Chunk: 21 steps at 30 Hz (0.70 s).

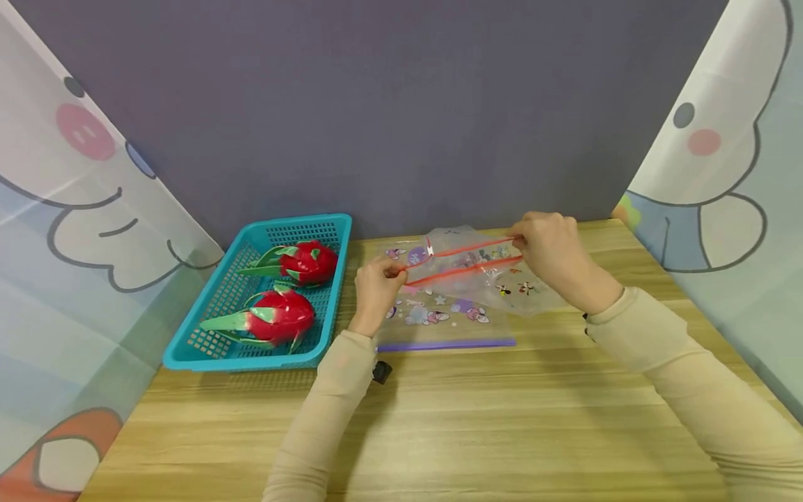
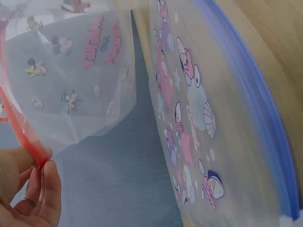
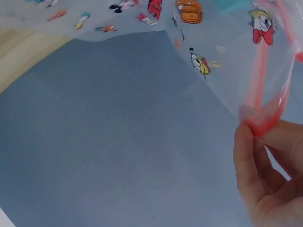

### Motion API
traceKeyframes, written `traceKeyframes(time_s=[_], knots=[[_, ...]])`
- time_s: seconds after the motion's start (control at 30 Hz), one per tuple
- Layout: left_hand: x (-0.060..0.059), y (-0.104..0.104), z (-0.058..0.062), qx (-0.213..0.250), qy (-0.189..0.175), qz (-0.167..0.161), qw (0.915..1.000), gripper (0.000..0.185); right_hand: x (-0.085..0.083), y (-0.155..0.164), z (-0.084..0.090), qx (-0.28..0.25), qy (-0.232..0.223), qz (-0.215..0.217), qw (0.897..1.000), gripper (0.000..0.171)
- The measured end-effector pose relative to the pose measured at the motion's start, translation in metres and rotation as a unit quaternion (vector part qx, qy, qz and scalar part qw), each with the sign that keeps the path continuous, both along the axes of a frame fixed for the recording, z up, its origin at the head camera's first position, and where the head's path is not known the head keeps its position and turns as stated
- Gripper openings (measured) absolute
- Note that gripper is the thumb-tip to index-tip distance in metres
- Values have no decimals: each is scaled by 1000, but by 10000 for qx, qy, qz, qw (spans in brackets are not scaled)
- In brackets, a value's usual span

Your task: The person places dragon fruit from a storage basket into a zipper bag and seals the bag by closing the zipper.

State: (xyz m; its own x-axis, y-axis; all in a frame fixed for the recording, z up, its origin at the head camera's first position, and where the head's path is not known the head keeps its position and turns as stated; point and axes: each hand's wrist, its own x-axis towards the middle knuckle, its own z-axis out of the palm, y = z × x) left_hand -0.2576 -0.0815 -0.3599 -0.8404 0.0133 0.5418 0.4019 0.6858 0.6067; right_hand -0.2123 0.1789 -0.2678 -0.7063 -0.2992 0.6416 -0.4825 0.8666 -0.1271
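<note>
A clear zip bag with a red-edged mouth and small cartoon prints is stretched between both hands above the table. My left hand pinches one end of the red edge; in the left wrist view its thumb and fingers press the corner together. At the other end, my right hand pinches the opposite corner, seen up close in the right wrist view. Between them the mouth gapes, its two red strips apart, with a white slider on the far strip. Beneath lies a second clear bag with a purple zip edge.
To the left stands a blue plastic basket holding two red dragon fruits with green leaves. A grey panel rises behind the wooden table. Cartoon-printed curtains hang at both sides.
</note>
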Motion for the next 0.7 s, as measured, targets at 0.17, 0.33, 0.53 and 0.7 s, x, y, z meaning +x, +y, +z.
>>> traceKeyframes(time_s=[0.17, 0.33, 0.53, 0.7], knots=[[4, -3, -5, 54, -201, 14, 9998, 3, -7, 7, 3, 58, -132, 175, 9997, 7], [8, -8, -10, -62, -50, -14, 10000, 4, -12, 10, 2, 147, -459, 296, 9984, 9], [6, -10, -9, 87, -163, -15, 9998, 4, -20, 14, -1, -110, -514, 66, 9986, 3], [5, -8, -10, 112, -897, -125, 9958, 3, -24, 15, -6, -829, -1147, -213, 9897, 6]])
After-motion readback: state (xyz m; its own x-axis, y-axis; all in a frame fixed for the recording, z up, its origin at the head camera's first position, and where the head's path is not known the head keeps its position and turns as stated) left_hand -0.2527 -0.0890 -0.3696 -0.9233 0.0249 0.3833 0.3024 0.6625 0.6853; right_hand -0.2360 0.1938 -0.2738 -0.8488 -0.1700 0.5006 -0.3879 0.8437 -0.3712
